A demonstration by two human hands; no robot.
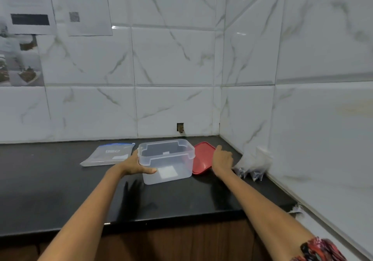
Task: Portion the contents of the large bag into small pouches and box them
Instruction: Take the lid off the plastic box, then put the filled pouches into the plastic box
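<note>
Gripping upright clear box (167, 161), left hand (135, 165); right hand (222, 158) open, empty.

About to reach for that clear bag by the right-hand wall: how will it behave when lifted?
Probably floppy: the large bag slumps crumpled against the tiled wall rather than standing stiffly. Its glossy film may be slippery, so grip it near the top. Its contents are too blurred to judge weight. The right hand is beside it, not visibly touching it.

Desk (60, 190) lay open toward 6 o'clock; box (167, 166), red lid (202, 158) and walls (302, 99) blocked 12 and 3 o'clock.
</note>
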